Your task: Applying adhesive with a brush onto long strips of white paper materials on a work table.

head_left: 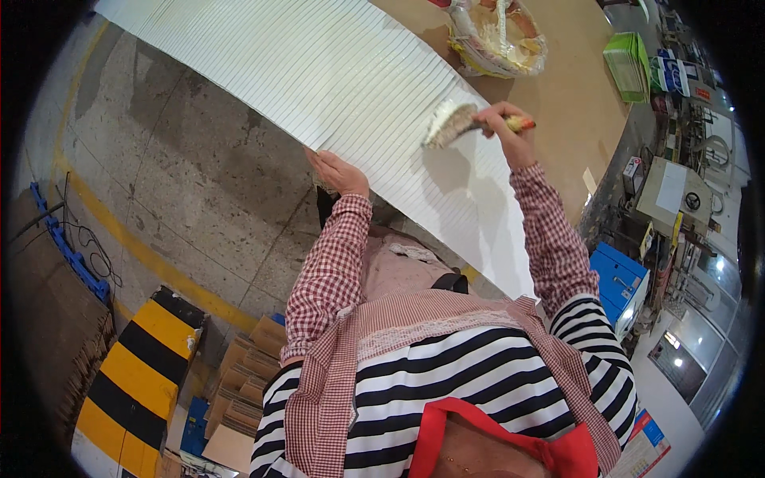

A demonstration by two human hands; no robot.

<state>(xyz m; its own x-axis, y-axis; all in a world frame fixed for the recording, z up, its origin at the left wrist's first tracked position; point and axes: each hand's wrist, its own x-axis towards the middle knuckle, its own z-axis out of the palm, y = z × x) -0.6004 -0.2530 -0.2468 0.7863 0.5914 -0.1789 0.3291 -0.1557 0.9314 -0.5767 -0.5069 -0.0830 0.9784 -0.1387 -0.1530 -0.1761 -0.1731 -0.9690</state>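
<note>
A long row of overlapping white paper sheets [319,72] runs along the table, their edges fanned in narrow steps. My right hand [508,127] is closed around the handle of a wide paste brush [457,123]. White paste coats its bristles, which are over the sheets; whether they touch the paper I cannot tell. At the near edge of the row rests my left hand [341,173], fingers stretched out against the sheets and holding nothing I can see. Beyond the brush stands a plastic-lined tub [496,36] with pale paste inside and smeared on its rim.
The brown tabletop [574,88] extends under the sheets and tub. A green stack [627,67] lies at its right edge. To the right are a blue cabinet [615,279] and machinery. At lower left stand a yellow-and-black striped barrier [139,374] and stacked cardboard [239,382].
</note>
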